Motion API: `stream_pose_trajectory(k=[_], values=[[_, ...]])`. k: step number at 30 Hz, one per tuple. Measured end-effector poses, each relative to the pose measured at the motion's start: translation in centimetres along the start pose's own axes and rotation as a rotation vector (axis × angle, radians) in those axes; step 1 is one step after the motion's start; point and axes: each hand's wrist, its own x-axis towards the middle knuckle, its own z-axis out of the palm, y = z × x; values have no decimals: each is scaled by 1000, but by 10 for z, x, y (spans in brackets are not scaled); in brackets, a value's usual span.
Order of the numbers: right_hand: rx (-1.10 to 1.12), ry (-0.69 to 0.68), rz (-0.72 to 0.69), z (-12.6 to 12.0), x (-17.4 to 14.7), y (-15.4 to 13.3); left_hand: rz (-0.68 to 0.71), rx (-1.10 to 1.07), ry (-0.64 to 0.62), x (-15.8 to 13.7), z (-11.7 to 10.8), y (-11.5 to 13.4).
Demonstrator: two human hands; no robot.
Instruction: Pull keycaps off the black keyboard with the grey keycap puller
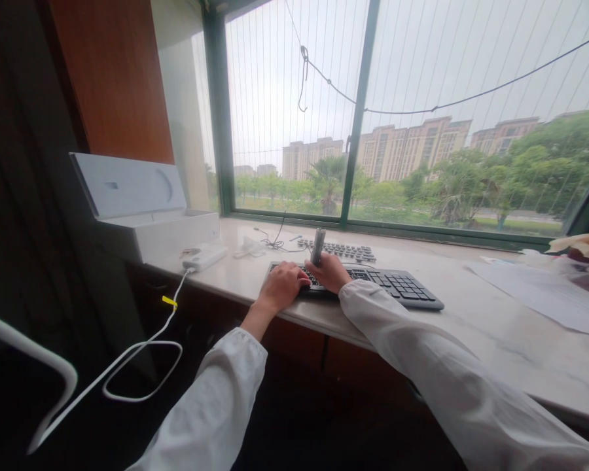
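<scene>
A black keyboard (397, 285) lies on the pale stone sill (471, 327) under the window. My left hand (282, 284) rests with curled fingers on the keyboard's left end. My right hand (330, 271) sits beside it, gripping a slim grey cylindrical tool (317, 245) that stands upright over the keys. Both arms wear white sleeves. Whether the left hand grasps the keyboard or only presses on it cannot be made out.
A second keyboard (341, 249) lies behind the first, near thin wires (275, 243). An open white box (142, 209) and a white charger (203, 256) with a hanging cable sit at left. Papers (535, 288) lie at right.
</scene>
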Motion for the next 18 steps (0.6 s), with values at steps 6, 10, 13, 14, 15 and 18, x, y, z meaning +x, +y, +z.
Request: stream_pose_trajectory(k=[6,10,13,14,15,18], values=[[1,-43,10,-7,-2,-6,15,18,-1,1,-1,1],[83,-100,61,-9,-2,-5,16,34,-18,2,-1,1],[154,-136,109,-7,-1,-1,25,40,-28,2,-1,0],[174,-145,125,-6,-1,1,25,43,-29,2,-1,0],[193,-153,142,-5,0,2,25,45,-30,2,-1,0],[234,-179,185,-3,1,6,32,51,-44,3,-2,1]])
